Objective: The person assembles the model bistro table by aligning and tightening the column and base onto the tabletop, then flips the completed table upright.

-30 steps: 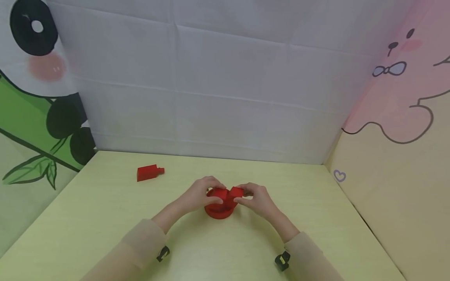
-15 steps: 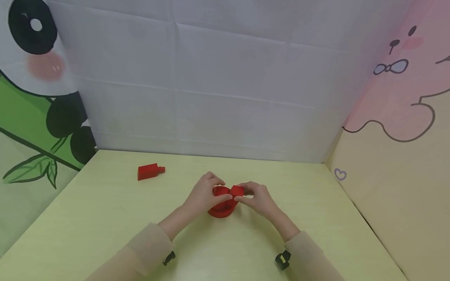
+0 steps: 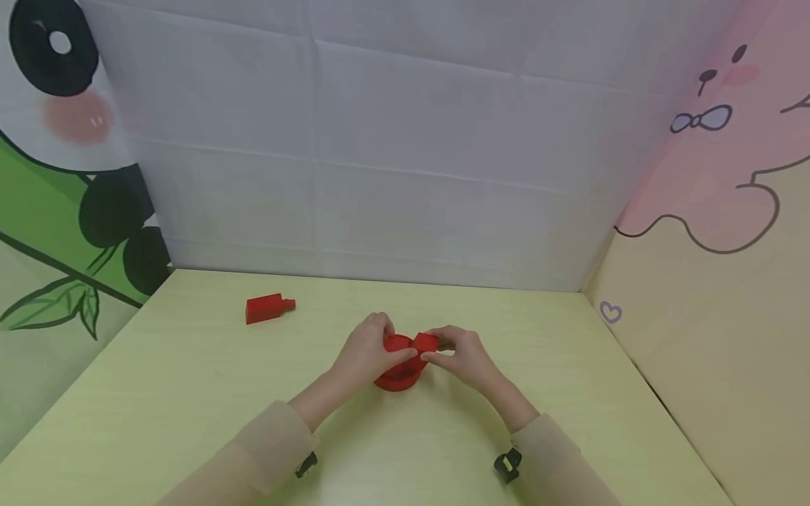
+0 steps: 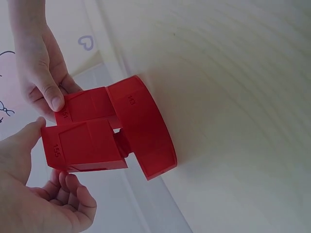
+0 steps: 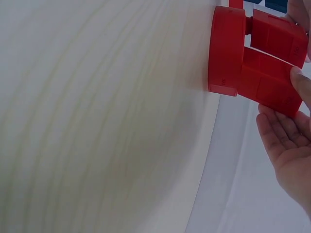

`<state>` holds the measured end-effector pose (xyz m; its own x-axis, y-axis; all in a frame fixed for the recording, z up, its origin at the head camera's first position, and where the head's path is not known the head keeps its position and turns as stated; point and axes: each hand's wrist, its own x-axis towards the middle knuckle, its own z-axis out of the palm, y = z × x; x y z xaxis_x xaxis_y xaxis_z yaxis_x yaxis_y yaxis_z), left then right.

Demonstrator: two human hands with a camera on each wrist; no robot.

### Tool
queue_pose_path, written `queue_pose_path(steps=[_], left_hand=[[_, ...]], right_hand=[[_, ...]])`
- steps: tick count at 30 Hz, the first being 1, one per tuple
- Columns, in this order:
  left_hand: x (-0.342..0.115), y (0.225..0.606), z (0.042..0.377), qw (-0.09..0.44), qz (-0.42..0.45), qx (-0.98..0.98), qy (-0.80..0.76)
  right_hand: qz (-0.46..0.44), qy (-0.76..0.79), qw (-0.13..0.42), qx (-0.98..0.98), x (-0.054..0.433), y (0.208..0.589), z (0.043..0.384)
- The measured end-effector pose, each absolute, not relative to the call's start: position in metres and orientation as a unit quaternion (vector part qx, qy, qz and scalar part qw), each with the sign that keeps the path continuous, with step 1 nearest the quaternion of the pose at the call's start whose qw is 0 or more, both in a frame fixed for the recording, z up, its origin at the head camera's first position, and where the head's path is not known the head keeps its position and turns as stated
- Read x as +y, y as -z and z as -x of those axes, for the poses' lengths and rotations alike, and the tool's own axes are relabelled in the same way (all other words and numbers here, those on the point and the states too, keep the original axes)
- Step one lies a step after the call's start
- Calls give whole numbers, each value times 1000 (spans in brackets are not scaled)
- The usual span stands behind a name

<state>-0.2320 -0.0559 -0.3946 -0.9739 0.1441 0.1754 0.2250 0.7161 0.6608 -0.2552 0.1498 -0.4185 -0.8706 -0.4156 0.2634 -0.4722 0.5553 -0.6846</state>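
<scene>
In the middle of the table, a curved red base piece [image 3: 397, 384] stands with two upright red blocks rising from it. My left hand [image 3: 365, 353] pinches the left block [image 4: 83, 147], marked 155, its thumb at the top edge and fingertips on the opposite side. This block has a narrow neck at the base's inner side. The right block [image 4: 91, 108], marked 151, is held near its top between the thumb and fingers of my right hand [image 3: 467, 358]. In the right wrist view the base [image 5: 226, 53] shows its curved outer wall, with both blocks [image 5: 268, 80] leaning slightly apart.
Another red block with a narrow neck [image 3: 268, 308], bottle-shaped, lies on its side at the back left of the pale table [image 3: 190, 365]. A white cloth wall [image 3: 405, 161] closes the back, with printed panels at both sides. Dark wrist devices [image 3: 508, 465] hang below the sleeves.
My left hand has shifted right, its thumb now reaching across the left block's front. Its raised fingers have curled down onto the block. The base has moved slightly right; my right hand stays nearly still.
</scene>
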Motion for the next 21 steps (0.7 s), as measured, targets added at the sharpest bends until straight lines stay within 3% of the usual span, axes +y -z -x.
queue_pose_path(steps=[13, 21], left_hand=[[-74, 392, 226, 31, 151, -908, 389], [-102, 395, 227, 32, 281, -900, 333]], right_hand=[[-254, -409, 35, -876, 149, 416, 256], [-256, -407, 34, -876, 149, 417, 256]])
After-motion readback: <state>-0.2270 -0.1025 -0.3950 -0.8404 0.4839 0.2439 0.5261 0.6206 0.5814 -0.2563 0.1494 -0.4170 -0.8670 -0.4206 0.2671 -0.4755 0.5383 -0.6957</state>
